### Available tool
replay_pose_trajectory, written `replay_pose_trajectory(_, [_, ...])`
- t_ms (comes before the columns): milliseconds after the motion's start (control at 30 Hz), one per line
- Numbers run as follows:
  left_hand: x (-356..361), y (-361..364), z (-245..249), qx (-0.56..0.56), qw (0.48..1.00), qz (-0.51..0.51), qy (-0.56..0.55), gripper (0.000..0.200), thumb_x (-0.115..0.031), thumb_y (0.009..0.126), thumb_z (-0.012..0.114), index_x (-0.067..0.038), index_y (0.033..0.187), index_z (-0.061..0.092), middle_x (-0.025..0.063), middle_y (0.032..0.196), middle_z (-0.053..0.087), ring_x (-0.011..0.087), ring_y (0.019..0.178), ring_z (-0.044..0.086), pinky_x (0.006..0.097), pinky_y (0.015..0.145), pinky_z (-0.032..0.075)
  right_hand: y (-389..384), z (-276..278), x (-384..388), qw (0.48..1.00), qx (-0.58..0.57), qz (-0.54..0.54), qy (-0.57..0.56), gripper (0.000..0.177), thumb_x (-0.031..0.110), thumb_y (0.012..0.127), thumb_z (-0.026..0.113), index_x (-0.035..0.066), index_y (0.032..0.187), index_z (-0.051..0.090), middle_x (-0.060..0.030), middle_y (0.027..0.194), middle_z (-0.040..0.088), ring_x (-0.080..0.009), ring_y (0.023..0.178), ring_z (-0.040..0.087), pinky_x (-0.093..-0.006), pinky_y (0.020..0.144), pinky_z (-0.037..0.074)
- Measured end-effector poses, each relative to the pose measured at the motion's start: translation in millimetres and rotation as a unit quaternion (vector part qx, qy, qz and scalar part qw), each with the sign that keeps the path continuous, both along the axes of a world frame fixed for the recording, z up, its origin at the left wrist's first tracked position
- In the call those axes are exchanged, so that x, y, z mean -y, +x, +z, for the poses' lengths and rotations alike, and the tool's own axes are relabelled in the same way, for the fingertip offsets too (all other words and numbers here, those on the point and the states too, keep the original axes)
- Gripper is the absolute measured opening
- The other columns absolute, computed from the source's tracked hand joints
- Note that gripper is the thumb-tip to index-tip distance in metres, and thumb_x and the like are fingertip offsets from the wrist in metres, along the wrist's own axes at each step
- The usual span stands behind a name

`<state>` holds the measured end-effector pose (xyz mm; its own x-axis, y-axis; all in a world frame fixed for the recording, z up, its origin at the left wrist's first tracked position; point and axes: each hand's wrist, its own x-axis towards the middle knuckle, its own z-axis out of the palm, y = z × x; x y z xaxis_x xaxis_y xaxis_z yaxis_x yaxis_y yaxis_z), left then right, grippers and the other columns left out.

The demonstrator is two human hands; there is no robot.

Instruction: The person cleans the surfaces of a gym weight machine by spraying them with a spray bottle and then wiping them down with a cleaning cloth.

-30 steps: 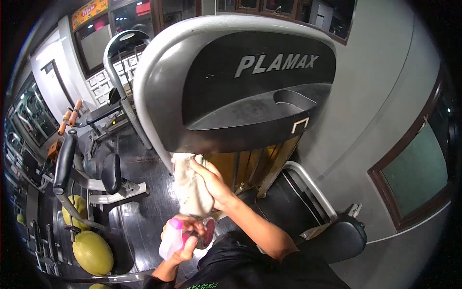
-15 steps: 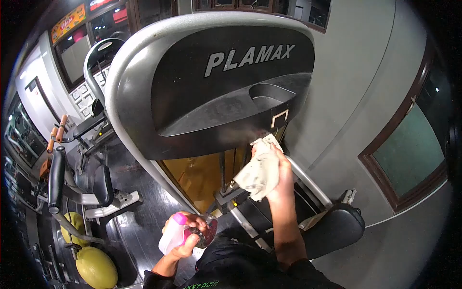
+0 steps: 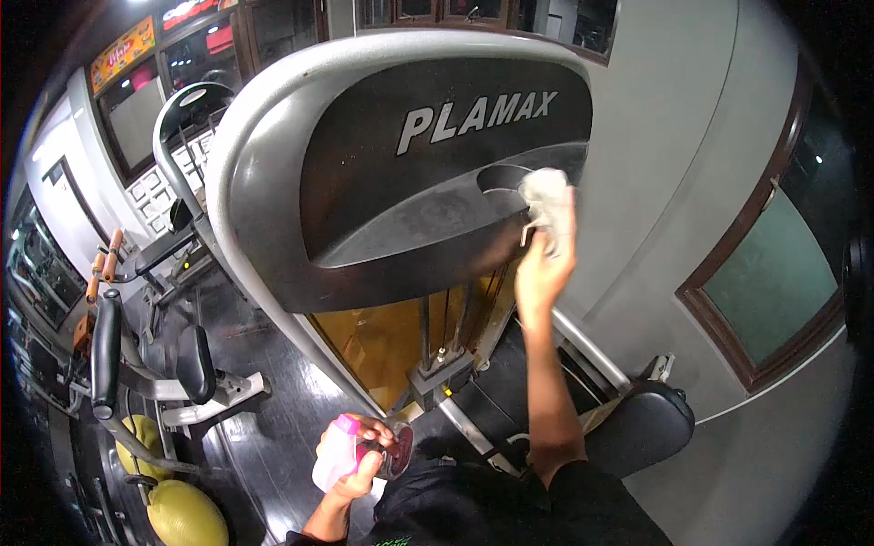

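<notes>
My right hand (image 3: 544,273) is closed on a crumpled whitish cloth (image 3: 548,202), pressed near the right end of the dark front panel (image 3: 382,182) of a weight machine. The cloth lies beside the rim of the panel's recessed cup holder (image 3: 503,178) and hides part of it. Low in front of my body, my left hand (image 3: 366,462) grips a spray bottle (image 3: 333,464) with white and pink parts and a see-through body. Its fingers wrap around it, clear of the machine.
Below the panel are the machine's weight stack rods (image 3: 425,332) and an amber cover (image 3: 364,341). A black padded seat (image 3: 642,428) stands at right. Other gym equipment (image 3: 196,364) and yellow-green balls (image 3: 187,514) occupy the left. A grey wall (image 3: 674,200) borders the machine.
My right hand has moved the cloth upward and slightly right, from the panel's lower edge to beside the cup holder. My left hand still holds the spray bottle, slightly lower.
</notes>
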<state>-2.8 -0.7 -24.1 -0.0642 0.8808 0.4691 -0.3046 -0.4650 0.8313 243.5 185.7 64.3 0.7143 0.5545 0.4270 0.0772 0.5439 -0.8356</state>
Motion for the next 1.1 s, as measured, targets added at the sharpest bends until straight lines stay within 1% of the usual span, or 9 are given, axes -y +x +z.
replay_pose_trajectory(67, [-3.8,-0.7,-2.0,-0.044,0.999,0.001,0.014,0.025,-0.013,0.077,0.065,0.001,0.09,0.049,0.0155,0.08,0.061,0.0217,0.071,0.063,0.0329,0.069,0.052,-17.2,-13.2,-2.6,0.946,0.294,-0.108,0.085,0.062,-0.015,0.073,0.044,0.001,0.133,0.044,-0.0208,0.132,0.047,-0.0339,0.129,0.038,-0.0423,0.109,0.026])
replay_pose_trajectory(167, [-9.4,3.6,-4.0,-0.035,0.999,0.003,0.021,0.024,-0.011,0.076,0.064,0.002,0.089,0.049,0.0158,0.079,0.062,0.0218,0.071,0.063,0.0327,0.069,0.053,-59.8,-14.5,35.3,0.913,0.384,-0.019,0.133,0.059,-0.008,0.068,0.051,0.005,0.126,0.054,-0.0197,0.133,0.047,-0.0367,0.128,0.039,-0.0471,0.108,0.027])
replay_pose_trajectory(267, [-10.8,4.3,-0.1,-0.032,0.999,-0.009,0.013,0.025,-0.012,0.076,0.065,0.002,0.089,0.049,0.0157,0.078,0.062,0.0227,0.071,0.064,0.0337,0.069,0.053,-86.6,-31.1,58.0,0.825,0.531,0.099,0.164,0.056,0.0,0.069,0.06,0.024,0.119,0.062,-0.0124,0.129,0.053,-0.0321,0.118,0.051,-0.0444,0.096,0.044])
replay_pose_trajectory(333, [-12.3,5.8,7.8,-0.007,0.998,-0.037,0.043,0.026,-0.014,0.076,0.067,0.002,0.088,0.05,0.0154,0.078,0.062,0.0236,0.071,0.064,0.0358,0.068,0.054,-87.8,-22.6,67.1,0.772,0.581,0.174,0.189,0.049,0.007,0.071,0.065,0.021,0.118,0.062,-0.0116,0.127,0.055,-0.0306,0.116,0.054,-0.042,0.094,0.047])
replay_pose_trajectory(500, [-13.7,-1.5,10.1,0.018,0.995,-0.056,0.08,0.024,-0.011,0.077,0.067,0.001,0.09,0.051,0.0162,0.08,0.061,0.0257,0.071,0.064,0.0385,0.068,0.055,-59.3,-18.7,48.7,0.907,0.225,0.148,0.323,0.038,0.016,0.082,0.065,0.007,0.118,0.058,-0.0217,0.125,0.052,-0.035,0.115,0.052,-0.0419,0.096,0.044])
replay_pose_trajectory(567, [-13.1,-2.1,7.4,-0.001,0.994,-0.088,0.067,0.029,-0.017,0.081,0.064,-0.003,0.098,0.045,0.0148,0.086,0.056,0.0254,0.07,0.061,0.0414,0.069,0.052,-33.2,16.7,44.4,0.946,0.292,-0.064,0.125,0.048,-0.006,0.079,0.049,-0.002,0.127,0.045,-0.0211,0.127,0.05,-0.0305,0.118,0.049,-0.0401,0.101,0.038])
replay_pose_trajectory(633, [-14.7,1.4,11.8,-0.001,0.99,-0.13,0.06,0.033,-0.022,0.086,0.061,-0.007,0.106,0.039,0.0142,0.091,0.053,0.0258,0.068,0.058,0.0446,0.071,0.049,-6.3,45.6,18.9,0.941,0.29,-0.042,0.167,0.063,-0.018,0.063,0.035,-0.007,0.124,0.048,-0.0178,0.127,0.052,-0.0265,0.12,0.048,-0.0363,0.104,0.034])
replay_pose_trajectory(967, [-25.4,-4.9,2.9,-0.007,0.992,-0.124,0.022,0.034,-0.021,0.088,0.059,-0.006,0.11,0.038,0.0148,0.093,0.052,0.0253,0.071,0.059,0.0445,0.075,0.049,-36.9,126.5,-25.5,0.869,0.392,-0.09,0.287,0.056,-0.011,0.065,0.052,0.003,0.118,0.059,-0.0123,0.113,0.055,-0.0255,0.108,0.055,-0.0353,0.094,0.043])
replay_pose_trajectory(1100, [-28.1,-6.9,2.6,-0.011,0.993,-0.117,0.028,0.035,-0.022,0.088,0.059,-0.005,0.11,0.038,0.0148,0.093,0.052,0.0252,0.071,0.059,0.0443,0.075,0.049,-51.6,123.7,-30.8,0.884,0.449,-0.017,0.129,0.036,-0.008,0.069,0.054,-0.006,0.105,0.054,-0.0199,0.1,0.053,-0.0363,0.094,0.056,-0.0339,0.083,0.045])
